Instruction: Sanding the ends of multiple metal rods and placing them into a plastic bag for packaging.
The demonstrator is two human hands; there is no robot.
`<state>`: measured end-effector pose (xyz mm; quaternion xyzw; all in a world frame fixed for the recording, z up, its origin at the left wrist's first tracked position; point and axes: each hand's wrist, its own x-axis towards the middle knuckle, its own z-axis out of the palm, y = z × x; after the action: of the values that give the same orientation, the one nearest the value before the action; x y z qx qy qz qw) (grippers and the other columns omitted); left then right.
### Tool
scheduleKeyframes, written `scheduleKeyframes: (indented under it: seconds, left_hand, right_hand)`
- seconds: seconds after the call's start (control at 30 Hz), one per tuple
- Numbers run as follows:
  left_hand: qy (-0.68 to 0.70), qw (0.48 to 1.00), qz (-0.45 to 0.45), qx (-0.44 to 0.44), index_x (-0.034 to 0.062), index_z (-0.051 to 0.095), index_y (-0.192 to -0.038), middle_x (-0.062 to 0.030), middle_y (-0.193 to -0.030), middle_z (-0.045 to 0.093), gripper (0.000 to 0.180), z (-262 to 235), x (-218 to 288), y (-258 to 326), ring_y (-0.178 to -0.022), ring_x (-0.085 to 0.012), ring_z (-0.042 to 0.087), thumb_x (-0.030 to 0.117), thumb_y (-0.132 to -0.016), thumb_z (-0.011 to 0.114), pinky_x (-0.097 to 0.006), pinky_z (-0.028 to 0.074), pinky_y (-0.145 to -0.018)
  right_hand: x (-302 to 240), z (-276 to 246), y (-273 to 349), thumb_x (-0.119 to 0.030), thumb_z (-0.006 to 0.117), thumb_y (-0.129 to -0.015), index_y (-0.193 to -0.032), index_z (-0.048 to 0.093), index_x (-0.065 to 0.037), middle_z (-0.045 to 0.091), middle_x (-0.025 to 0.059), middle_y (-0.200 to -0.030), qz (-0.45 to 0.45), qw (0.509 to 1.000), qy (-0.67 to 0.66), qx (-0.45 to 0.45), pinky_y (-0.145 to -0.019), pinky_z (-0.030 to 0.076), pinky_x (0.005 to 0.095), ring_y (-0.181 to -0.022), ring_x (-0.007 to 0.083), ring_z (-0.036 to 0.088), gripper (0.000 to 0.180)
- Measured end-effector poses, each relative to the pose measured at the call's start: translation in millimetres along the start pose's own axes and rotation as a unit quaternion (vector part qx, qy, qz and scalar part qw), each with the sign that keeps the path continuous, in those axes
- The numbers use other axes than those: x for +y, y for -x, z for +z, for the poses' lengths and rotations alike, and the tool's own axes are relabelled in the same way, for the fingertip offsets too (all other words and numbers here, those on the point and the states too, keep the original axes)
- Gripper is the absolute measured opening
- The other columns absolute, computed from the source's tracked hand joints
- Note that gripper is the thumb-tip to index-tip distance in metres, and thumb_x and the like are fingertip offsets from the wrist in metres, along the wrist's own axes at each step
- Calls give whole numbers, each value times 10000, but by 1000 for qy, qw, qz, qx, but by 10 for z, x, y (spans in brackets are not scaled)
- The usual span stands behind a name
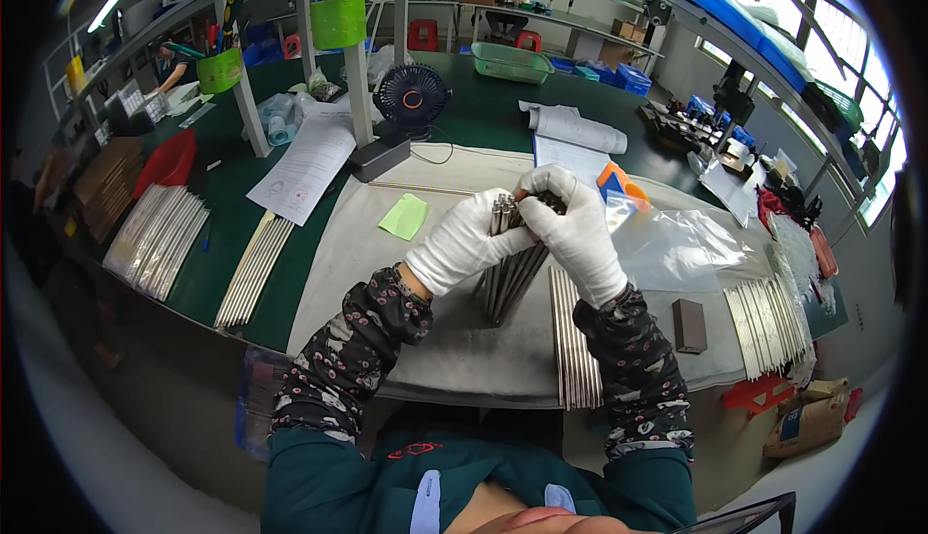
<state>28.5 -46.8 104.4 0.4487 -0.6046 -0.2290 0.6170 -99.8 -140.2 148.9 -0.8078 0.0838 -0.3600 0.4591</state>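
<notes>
A bundle of thin metal rods (512, 278) stands tilted on the grey cloth, its lower ends resting there. My left hand (466, 244), in a white glove, wraps round the bundle near its top from the left. From the right, my right hand (572, 225), gloved too, curls over the upper ends of the rods; its fingertips are partly hidden. Just below my right wrist lies a row of shiny metal rods (572, 341). An orange and blue tape dispenser (623, 186) sits beyond my right hand, and a yellow-green paper note (403, 216) lies left of my left hand.
Clear plastic bags (677, 244) and a dark brown block (689, 326) lie to the right, near wrapped rods (766, 326). More rods (253, 273) and bagged rods (158, 241) are at left. A small black fan (413, 96) stands behind by a shelf post (356, 80).
</notes>
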Motion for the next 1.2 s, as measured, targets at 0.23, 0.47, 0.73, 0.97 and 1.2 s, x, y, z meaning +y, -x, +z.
scheduleKeyframes:
  seconds: [0.23,0.47,0.73,0.97,1.2]
  left_hand:
    - [-189,980,-47,-42,34,573,-1096,-107,-949,671,459,-92,158,-10,-856,-259,651,282,-764,771,-338,497,-776]
    - [-141,986,78,35,60,471,-1235,-150,-1150,594,708,395,-511,199,-1049,-303,601,245,-639,805,-392,474,-914]
    - [-140,982,74,106,42,477,-1175,-132,-1061,603,578,577,-390,268,-978,-277,626,106,-663,736,-351,504,-825]
    - [127,989,14,71,57,454,-1162,-16,-1017,572,529,510,-129,-75,-940,-105,576,29,-722,747,-267,493,-809]
    - [24,990,-48,134,35,479,-1162,7,-842,567,508,374,-134,77,-752,-93,584,-51,-706,685,-266,501,-699]
  right_hand:
    - [2,-42,-24,-41,606,-774,-1009,662,-7,635,87,-912,-152,985,59,-53,-786,486,279,-871,151,604,243]
    - [41,262,251,-6,711,-647,-1484,191,-47,585,104,-1081,-35,976,-208,55,-871,506,316,-944,177,626,986]
    - [-106,104,253,-39,673,-627,-1461,254,-7,554,-21,-738,-10,978,-208,-17,-833,463,232,-759,59,547,933]
    - [118,-65,246,-234,798,-684,-1490,69,22,481,192,-1338,-7,999,-9,-32,-1046,350,314,-1203,222,481,1116]
    - [647,-1049,1003,-427,693,-780,-1291,472,36,559,210,-1225,19,913,380,146,-995,399,437,-1200,342,489,724]
